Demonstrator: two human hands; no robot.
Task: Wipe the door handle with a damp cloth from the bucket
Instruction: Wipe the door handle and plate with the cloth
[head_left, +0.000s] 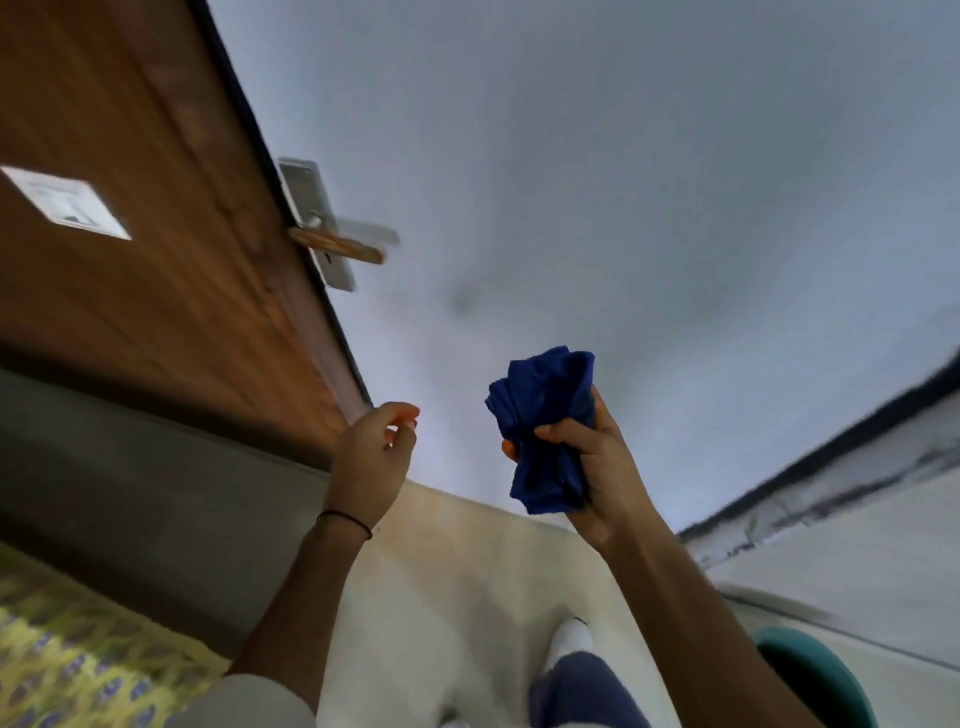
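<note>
A bunched dark blue cloth (543, 421) is gripped in my right hand (597, 467), raised at centre. The door handle (340, 244), a lever with a wooden grip on a metal plate, sticks out from the edge of the brown wooden door (156, 234) at upper left, well above and left of the cloth. My left hand (374, 457) is raised beside the door's lower edge, fingers loosely curled with nothing in them; a thin dark band circles its wrist. A green bucket's rim (815, 675) shows at bottom right, partly behind my right forearm.
A pale grey wall (623, 182) fills the background to the right of the door. A white paper notice (67, 202) is stuck on the door. Patterned yellow fabric (62, 670) lies bottom left. My foot in a white shoe (569, 642) stands on the light floor.
</note>
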